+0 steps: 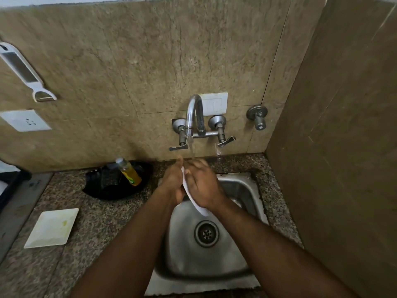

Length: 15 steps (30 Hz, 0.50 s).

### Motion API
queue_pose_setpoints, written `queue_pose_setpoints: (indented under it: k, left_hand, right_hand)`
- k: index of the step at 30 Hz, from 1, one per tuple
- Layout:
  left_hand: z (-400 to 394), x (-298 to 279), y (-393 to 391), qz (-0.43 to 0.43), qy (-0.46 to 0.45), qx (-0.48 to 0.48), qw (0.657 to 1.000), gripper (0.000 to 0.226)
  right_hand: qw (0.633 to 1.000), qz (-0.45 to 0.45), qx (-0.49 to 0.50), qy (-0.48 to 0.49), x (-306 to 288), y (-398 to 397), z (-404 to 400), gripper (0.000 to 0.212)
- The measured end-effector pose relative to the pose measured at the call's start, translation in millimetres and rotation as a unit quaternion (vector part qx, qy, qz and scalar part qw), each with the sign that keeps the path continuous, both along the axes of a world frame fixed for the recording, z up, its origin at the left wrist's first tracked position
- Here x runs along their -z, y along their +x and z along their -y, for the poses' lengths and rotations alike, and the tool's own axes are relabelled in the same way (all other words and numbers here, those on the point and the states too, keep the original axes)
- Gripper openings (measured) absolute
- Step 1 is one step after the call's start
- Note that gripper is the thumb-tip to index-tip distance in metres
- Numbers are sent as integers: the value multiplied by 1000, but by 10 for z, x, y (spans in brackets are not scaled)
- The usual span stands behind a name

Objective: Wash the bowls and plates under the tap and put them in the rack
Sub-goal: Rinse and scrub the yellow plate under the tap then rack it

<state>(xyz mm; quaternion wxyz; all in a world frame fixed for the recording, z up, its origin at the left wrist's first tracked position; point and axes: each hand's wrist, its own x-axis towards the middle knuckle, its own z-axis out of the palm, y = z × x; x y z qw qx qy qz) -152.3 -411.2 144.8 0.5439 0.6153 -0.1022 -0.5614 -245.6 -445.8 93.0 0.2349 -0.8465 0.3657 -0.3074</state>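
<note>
I hold a white plate (pixel 201 209) on edge over the steel sink (pixel 240 190), right under the running tap (pixel 192 112). My left hand (pixel 173 183) grips the plate from its left side, fingers pointing up toward the stream. My right hand (pixel 203 186) lies flat against the plate's right face, with the thumb at the rim. Most of the plate is hidden between my hands. A second plate (pixel 51 227), square, white and with a yellowish smear, lies flat on the granite counter at the left.
A yellow dish-soap bottle (pixel 130 172) leans in a black pan (pixel 116 181) left of the sink. A wall valve (pixel 257 117) sits right of the tap. A side wall closes off the right. A white peeler (pixel 23 72) hangs on the left wall above a socket (pixel 24 120).
</note>
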Motion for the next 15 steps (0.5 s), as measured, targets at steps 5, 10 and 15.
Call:
queue_pose_setpoints:
  k: [5, 10, 15]
  left_hand:
    - [-132, 36, -37, 177, -67, 130, 973, 55]
    - [-148, 23, 17, 59, -92, 75, 991, 34]
    - [-55, 16, 63, 30, -25, 26, 999, 35]
  right_hand:
    - [920, 112, 129, 353, -199, -23, 237, 39]
    - [978, 14, 135, 157, -10, -67, 140, 64]
    - [997, -53, 52, -3, 83, -129, -54, 58]
